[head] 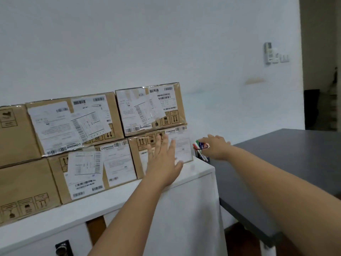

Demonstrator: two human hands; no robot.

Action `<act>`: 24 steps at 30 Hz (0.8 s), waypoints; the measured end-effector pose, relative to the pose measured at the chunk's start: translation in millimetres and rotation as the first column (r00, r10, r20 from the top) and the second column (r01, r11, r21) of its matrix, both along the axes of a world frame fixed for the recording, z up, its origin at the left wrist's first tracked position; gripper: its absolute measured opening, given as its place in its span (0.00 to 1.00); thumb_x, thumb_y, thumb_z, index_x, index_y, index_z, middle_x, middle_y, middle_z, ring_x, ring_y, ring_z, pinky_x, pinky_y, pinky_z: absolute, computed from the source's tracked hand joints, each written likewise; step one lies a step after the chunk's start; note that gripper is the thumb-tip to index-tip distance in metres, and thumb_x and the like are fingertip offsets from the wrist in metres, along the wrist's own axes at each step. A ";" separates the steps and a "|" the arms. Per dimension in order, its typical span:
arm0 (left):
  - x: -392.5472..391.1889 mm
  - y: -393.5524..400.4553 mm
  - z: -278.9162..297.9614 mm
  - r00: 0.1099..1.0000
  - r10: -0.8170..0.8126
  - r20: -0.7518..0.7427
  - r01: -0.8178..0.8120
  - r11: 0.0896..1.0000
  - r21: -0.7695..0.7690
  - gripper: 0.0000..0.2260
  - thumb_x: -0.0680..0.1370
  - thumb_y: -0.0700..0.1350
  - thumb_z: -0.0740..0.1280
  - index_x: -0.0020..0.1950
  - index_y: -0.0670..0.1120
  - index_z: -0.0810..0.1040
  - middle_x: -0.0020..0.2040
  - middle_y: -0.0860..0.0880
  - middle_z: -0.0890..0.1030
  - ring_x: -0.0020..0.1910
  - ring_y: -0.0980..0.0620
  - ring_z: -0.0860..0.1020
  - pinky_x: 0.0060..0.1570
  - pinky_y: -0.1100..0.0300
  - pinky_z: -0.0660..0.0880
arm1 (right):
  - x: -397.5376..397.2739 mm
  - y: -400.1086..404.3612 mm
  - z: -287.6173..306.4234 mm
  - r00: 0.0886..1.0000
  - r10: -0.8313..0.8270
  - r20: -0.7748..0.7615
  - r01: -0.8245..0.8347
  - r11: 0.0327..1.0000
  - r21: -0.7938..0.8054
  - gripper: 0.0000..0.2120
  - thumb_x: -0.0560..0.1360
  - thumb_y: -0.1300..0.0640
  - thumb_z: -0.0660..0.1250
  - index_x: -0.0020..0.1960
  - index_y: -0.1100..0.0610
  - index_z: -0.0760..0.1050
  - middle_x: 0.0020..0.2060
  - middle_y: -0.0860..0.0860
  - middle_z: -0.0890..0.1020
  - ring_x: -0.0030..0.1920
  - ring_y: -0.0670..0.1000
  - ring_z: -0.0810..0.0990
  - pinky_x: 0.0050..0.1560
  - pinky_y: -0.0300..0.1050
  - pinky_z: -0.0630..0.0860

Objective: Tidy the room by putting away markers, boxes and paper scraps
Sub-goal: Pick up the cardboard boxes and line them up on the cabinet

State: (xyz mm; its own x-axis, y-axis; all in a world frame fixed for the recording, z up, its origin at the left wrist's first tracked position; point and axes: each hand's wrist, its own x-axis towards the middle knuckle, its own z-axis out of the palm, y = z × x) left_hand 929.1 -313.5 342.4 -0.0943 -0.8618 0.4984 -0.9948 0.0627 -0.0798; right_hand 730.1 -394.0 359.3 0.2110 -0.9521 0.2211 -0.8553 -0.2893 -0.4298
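Left hand [164, 162] fingers spread flat against box [162, 154]; right hand [215, 147] fingers apparently pinching markers [200, 145] in holder [202, 157].

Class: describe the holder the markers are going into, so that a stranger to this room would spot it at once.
Start at the white cabinet bearing stacked cardboard boxes. At its far right corner, beside the lower right box, stands a small dark marker holder under the right hand. Only it holds coloured markers.

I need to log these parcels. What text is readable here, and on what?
"COMONE": lower middle box, upright.
"COMONE": lower right box, upright.
"COMONE": upper middle box, upside down.
"COMONE": upper right box, upside down.
Shipping labels, barcodes, handling symbols' captions: too blurred to read.
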 end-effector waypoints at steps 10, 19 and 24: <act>-244.3 8.9 -44.0 0.835 -0.550 0.016 0.535 0.819 0.209 0.30 0.79 0.58 0.61 0.80 0.56 0.55 0.82 0.49 0.42 0.79 0.42 0.37 0.77 0.40 0.40 | -264.4 123.9 -51.2 0.935 -0.303 -0.184 0.347 0.889 0.299 0.23 0.77 0.53 0.65 0.72 0.53 0.70 0.72 0.51 0.70 0.71 0.54 0.69 0.70 0.45 0.65; -444.9 38.6 -143.2 0.600 -0.798 -0.059 0.741 0.527 0.417 0.29 0.78 0.57 0.65 0.78 0.56 0.62 0.82 0.51 0.48 0.80 0.44 0.42 0.77 0.40 0.44 | -473.8 291.7 -142.3 0.649 -0.738 -0.185 0.703 0.488 0.518 0.20 0.79 0.56 0.62 0.71 0.55 0.70 0.53 0.51 0.74 0.40 0.50 0.75 0.31 0.36 0.70; -472.2 40.4 -239.2 0.671 -0.731 -0.124 0.603 0.441 0.665 0.27 0.77 0.55 0.67 0.76 0.56 0.66 0.82 0.51 0.50 0.80 0.42 0.43 0.75 0.38 0.45 | -523.2 340.8 -210.5 0.509 -0.848 -0.149 0.681 0.291 0.672 0.21 0.79 0.52 0.62 0.71 0.52 0.69 0.63 0.57 0.77 0.54 0.59 0.79 0.59 0.55 0.74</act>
State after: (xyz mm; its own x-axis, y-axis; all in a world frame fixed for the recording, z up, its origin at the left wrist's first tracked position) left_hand 456.9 -273.1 103.2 -0.7980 -0.5705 -0.1942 -0.5952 0.7966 0.1058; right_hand 206.9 -53.2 148.9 -0.6572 -0.5537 -0.5113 -0.4064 0.8317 -0.3784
